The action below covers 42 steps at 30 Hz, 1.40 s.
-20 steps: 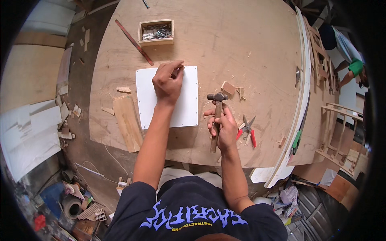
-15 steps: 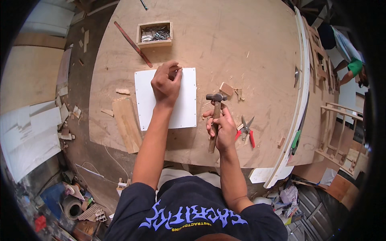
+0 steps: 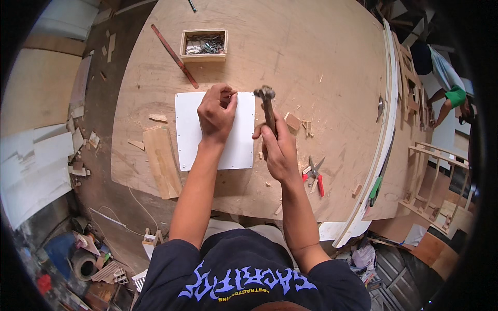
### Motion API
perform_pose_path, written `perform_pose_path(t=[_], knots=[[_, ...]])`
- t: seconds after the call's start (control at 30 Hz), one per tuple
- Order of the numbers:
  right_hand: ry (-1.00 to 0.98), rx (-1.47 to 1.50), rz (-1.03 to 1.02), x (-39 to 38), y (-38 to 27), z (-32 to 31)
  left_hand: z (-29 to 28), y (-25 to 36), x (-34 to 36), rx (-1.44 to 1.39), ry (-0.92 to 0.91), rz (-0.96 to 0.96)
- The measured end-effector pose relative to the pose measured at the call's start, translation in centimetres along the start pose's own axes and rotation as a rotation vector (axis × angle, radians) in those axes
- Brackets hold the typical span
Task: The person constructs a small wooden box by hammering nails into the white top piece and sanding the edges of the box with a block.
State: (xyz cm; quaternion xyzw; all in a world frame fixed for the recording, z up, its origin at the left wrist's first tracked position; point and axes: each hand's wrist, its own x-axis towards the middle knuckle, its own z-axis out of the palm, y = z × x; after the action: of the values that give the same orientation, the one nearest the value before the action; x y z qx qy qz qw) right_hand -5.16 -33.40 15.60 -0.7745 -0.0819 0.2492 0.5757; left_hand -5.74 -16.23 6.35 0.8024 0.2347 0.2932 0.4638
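A square white panel (image 3: 189,132) with small dark dots along its edges lies on the wooden table. At its far edge my left hand (image 3: 216,111) is closed in a pinch, with thumb and forefinger together. Whatever is between those fingertips is too small to make out. My right hand (image 3: 280,150) grips a hammer (image 3: 267,106) by its wooden handle. The hammer's metal head is raised near the panel's far right corner, apart from the left fingers.
Beyond the panel sit an open wooden box (image 3: 205,58) of nails and a reddish flat bar (image 3: 174,56). A wooden board (image 3: 162,161) lies left. At right are red-handled snips (image 3: 314,175), a wood block (image 3: 292,121) and a long white strip (image 3: 381,155). Another person (image 3: 451,96) works at far right.
My right hand has lifted the hammer up and slightly left, nearer the left hand. The left hand keeps its pinch at the panel's far edge.
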Motion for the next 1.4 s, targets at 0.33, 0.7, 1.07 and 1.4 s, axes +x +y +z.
perform_pose_path(t=[0.33,0.7,1.07,1.4], knots=[[0.057,-0.403,-0.415,3.3,0.1,1.1,0.0,0.1,-0.1,-0.025,-0.003,-0.049],[0.02,-0.49,-0.32,3.4,1.8,1.4,0.1,-0.3,-0.2,-0.036,0.017,-0.065],[0.094,-0.382,-0.383,3.2,2.3,2.1,0.0,0.0,0.0,-0.046,0.008,-0.095],[0.078,-0.426,-0.236,2.8,1.4,1.2,-1.6,-0.2,1.2,-0.261,-0.111,-0.136]])
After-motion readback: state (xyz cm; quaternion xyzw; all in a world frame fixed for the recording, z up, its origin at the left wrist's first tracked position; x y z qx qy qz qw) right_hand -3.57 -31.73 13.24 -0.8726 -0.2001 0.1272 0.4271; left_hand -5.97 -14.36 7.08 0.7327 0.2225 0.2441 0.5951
